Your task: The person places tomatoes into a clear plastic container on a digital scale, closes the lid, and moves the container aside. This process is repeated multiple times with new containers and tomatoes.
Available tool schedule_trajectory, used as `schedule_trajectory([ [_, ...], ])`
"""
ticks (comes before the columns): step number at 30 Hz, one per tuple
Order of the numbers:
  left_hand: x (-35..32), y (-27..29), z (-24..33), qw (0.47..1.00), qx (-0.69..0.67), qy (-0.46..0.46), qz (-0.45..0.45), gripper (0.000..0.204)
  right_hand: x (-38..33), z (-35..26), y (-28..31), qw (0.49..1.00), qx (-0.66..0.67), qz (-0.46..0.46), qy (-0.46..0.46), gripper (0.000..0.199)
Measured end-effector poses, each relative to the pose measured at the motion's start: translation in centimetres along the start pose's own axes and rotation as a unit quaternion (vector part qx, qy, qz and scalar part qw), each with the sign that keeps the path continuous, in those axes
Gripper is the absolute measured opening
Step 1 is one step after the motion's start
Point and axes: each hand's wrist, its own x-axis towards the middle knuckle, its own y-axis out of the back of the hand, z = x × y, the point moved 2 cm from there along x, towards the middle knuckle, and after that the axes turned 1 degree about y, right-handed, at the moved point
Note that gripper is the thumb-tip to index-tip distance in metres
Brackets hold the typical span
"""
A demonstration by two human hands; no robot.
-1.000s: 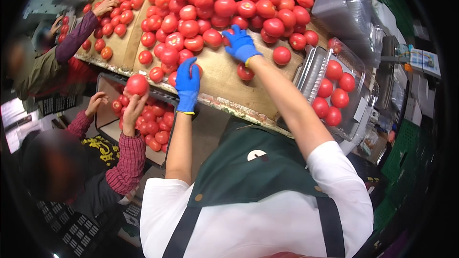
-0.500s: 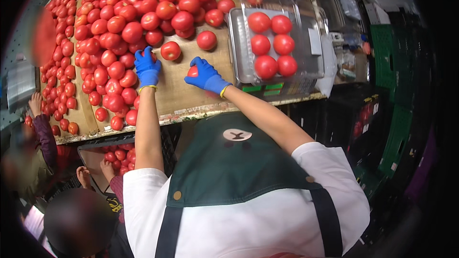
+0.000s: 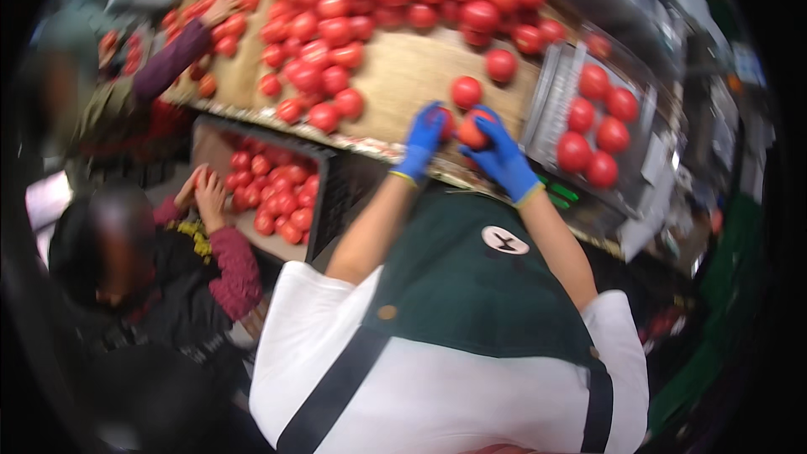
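Observation:
Both my hands wear blue gloves and meet over a tan sorting table [image 3: 403, 76]. My right hand [image 3: 496, 151] is wrapped around a red tomato [image 3: 471, 132]. My left hand [image 3: 423, 139] is curled beside it, with a second red tomato [image 3: 446, 124] showing at its fingers. One loose tomato [image 3: 466, 91] lies just beyond my hands. A clear plastic tray [image 3: 555, 88] to the right holds several red tomatoes. A large heap of red tomatoes [image 3: 378, 0] covers the far part of the table.
A person in a dark red sleeve [image 3: 231, 256] at my lower left has both hands in a dark crate of tomatoes [image 3: 269, 193] under the table edge. Another person's hand [image 3: 218, 8] reaches into the heap at the far left. Grey equipment [image 3: 672, 25] stands at the right.
My hands have come together near the table's front edge, each closed on a tomato. The view swung, so the tray now sits to the right and the crate below left shows again.

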Motion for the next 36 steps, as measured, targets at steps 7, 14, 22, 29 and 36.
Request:
schedule_trajectory([
  [7, -3.5, -0.2, 1.4, 0.996, 0.08, -0.014, 0.044, 0.036, -6.3, -4.8, -1.9, 0.874, -0.451, 0.026, 0.18, 0.063],
  [14, 0.5, 0.3, 6.8, 0.975, 0.194, -0.1, 0.053, 0.025, -7.7, -23.2, 0.1, 0.534, -0.501, 0.375, 0.569, 0.053],
  [22, 2.6, -2.4, 14.4, 0.967, 0.141, -0.211, -0.033, 0.024, -13.3, -20.5, 5.6, 0.556, -0.525, 0.327, 0.555, 0.024],
  [29, 7.7, -3.1, 24.1, 0.959, 0.104, -0.257, -0.051, 0.023, -26.0, -8.8, 9.8, 0.86, -0.31, 0.231, 0.334, 0.014],
  [36, 13.8, -14.2, 24.6, 0.96, -0.013, -0.201, -0.196, 0.027, -25.0, -7.1, 13.0, 0.949, -0.053, 0.231, 0.205, 0.037],
])
